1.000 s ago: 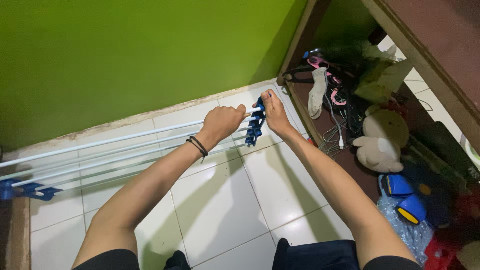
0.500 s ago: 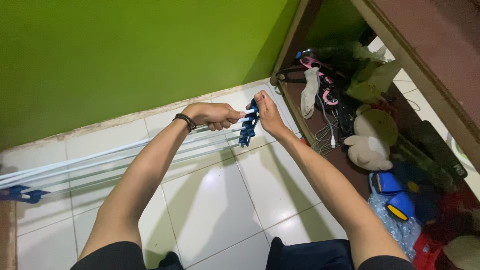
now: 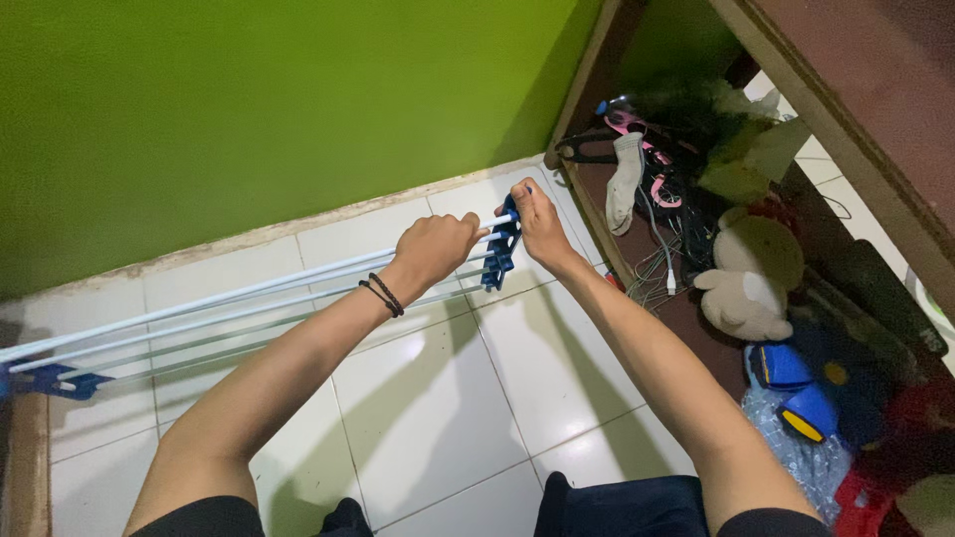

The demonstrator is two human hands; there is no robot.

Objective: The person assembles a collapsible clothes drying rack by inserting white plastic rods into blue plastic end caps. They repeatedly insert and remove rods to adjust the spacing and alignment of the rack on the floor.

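Several long white rods (image 3: 229,308) of a drying rack stretch from the left edge across the white tiled floor to a blue plastic end piece (image 3: 500,254). My left hand (image 3: 438,249), with black bands on the wrist, is closed around the top rod just left of that end piece. My right hand (image 3: 535,214) grips the top of the blue end piece from the right side. A second blue end piece (image 3: 62,381) sits at the far left end of the rods.
A green wall (image 3: 279,99) runs along the back. To the right, a low brown shelf (image 3: 856,109) holds a white sock (image 3: 625,179), tangled cables (image 3: 662,264), a plush toy (image 3: 751,273), blue items (image 3: 796,393) and a plastic bag.
My left hand has slid left along the top rod and back towards the blue end piece. Both hands and the rack's end have stayed near the shelf corner.
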